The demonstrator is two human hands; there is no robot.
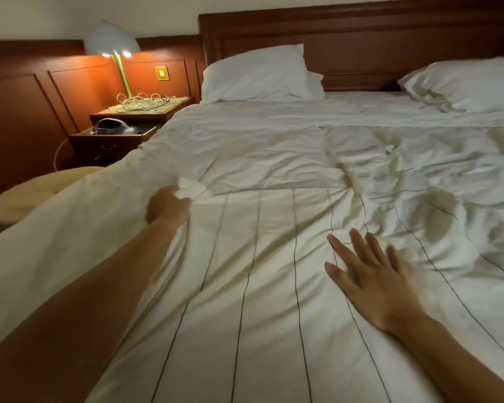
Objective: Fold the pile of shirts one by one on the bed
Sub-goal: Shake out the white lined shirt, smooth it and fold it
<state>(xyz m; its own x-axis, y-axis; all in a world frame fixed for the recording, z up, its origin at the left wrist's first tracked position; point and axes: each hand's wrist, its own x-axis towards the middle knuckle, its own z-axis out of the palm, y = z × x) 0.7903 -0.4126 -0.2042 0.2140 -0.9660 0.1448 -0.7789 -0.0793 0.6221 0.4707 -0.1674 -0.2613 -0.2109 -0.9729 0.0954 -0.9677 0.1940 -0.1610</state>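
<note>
Striped white shirt spread flat over near part of bed, closer to left edge. Left grip curled tight round bunched far-left corner of fabric. Right grip fully open, fingers straight and spread, pressed flat on shirt's right part. Pillow at head edge; lit lamp beyond far-left corner.

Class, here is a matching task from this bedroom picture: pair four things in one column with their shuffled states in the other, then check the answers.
Things:
1. left hand
2. right hand
3. lamp
4. drawer

States:
a. lit
b. flat on the striped shirt
c. pulled open
d. gripping the striped shirt

Pairs: 1-d, 2-b, 3-a, 4-c
</note>
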